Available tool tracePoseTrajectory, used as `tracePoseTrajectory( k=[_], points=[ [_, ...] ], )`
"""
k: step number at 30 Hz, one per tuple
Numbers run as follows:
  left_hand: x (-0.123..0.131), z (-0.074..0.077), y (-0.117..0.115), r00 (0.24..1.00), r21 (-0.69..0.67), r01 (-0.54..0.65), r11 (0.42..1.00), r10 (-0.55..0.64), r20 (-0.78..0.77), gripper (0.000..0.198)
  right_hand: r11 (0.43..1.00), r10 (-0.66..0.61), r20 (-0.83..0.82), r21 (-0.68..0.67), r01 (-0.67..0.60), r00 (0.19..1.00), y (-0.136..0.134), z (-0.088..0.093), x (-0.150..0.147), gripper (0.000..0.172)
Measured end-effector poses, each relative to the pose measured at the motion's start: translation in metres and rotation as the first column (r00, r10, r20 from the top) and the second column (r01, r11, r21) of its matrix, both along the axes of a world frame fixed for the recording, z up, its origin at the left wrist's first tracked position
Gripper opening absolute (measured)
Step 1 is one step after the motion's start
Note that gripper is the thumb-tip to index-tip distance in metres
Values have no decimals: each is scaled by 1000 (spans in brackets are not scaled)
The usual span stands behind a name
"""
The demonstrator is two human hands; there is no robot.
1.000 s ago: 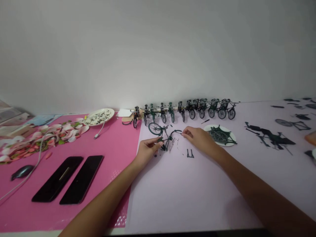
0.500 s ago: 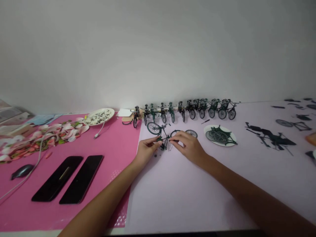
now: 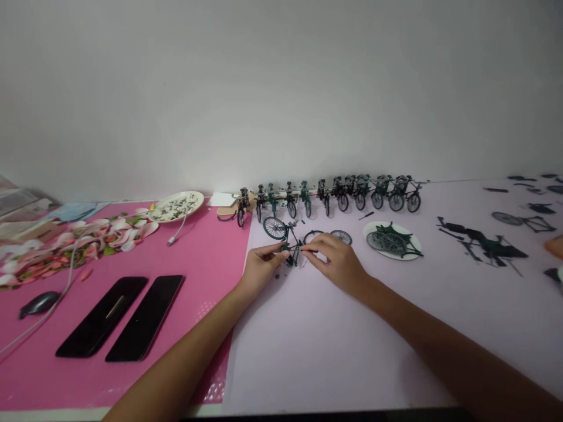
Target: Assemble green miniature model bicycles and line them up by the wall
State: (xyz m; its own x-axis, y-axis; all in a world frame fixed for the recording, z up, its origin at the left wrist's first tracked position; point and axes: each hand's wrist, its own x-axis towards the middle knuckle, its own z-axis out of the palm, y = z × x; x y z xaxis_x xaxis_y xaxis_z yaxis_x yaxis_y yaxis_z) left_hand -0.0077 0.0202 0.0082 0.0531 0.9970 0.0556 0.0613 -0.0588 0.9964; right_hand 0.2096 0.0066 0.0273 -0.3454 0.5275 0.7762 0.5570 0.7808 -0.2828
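Two black phones (image 3: 145, 319) lie on the pink mat (image 3: 197, 340) to your left; your left hand (image 3: 260, 269) pinches the model bicycle (image 3: 288, 241), tilted over the pale sheet (image 3: 299, 351); your right hand (image 3: 336, 261) meets its frame, fingertips bunched, though whether they grip anything you cannot tell; further right sits a plate (image 3: 413, 241) of wheels (image 3: 387, 243).

In dim light, a plain grey wall (image 3: 281, 88) fills the frame's upper half; below, the tabletop (image 3: 299, 351) is pink at left, pale lilac at right.
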Motion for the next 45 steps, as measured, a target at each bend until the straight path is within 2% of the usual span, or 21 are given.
tracePoseTrajectory(
  k=[10,21,30,37,42,45],
  points=[
    [-2,0,1,1000,0,6,1000,-6,-22,63,994,7,64,104,-14,998,-2,-1,-1,19],
    [-1,4,-3,999,19,-11,1000,11,-33,61,999,-34,32,21,34,999,-1,-4,-2,16],
    [0,5,-3,999,29,-9,1000,11,-39,61,998,-54,-63,-25,52,997,0,-7,-2,21],
    [2,7,-6,999,39,4,999,-2,-35,59,994,-109,-40,5,109,993,-2,-6,-3,36],
    [2,4,-5,999,51,20,998,-19,-26,55,982,-160,88,-90,168,983,-1,-9,-2,48],
    [3,2,-4,1000,58,18,998,-16,-24,55,972,-108,80,-200,122,991,-4,-8,-2,34]
  ],
)
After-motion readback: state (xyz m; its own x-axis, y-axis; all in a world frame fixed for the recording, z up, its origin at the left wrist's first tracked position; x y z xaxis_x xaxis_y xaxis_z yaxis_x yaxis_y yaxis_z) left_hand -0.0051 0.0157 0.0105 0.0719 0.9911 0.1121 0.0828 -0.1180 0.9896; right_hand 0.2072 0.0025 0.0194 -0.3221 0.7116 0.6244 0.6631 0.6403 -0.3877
